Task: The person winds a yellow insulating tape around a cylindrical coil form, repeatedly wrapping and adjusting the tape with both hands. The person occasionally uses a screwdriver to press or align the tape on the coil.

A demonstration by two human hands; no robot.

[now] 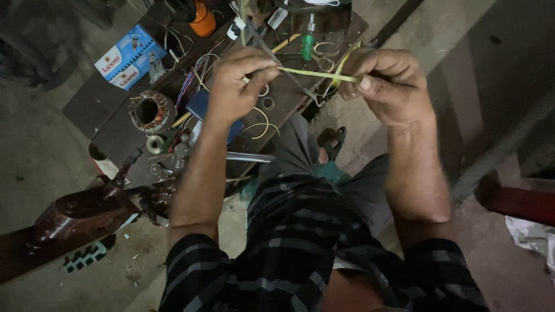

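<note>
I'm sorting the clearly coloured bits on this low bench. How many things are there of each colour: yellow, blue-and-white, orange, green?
Yellow: 1, the yellow strip stretched between left hand and right hand
Blue and white: 1, the box
Orange: 1, the orange container
Green: 1, the green-handled screwdriver
Total: 4

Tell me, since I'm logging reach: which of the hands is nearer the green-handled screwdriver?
Right. The right hand sits just right of the green-handled screwdriver; the left hand is farther, lower left.

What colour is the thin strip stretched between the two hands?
Yellow. The strip runs taut from the left hand to the right hand, clearest in the head view.
</note>
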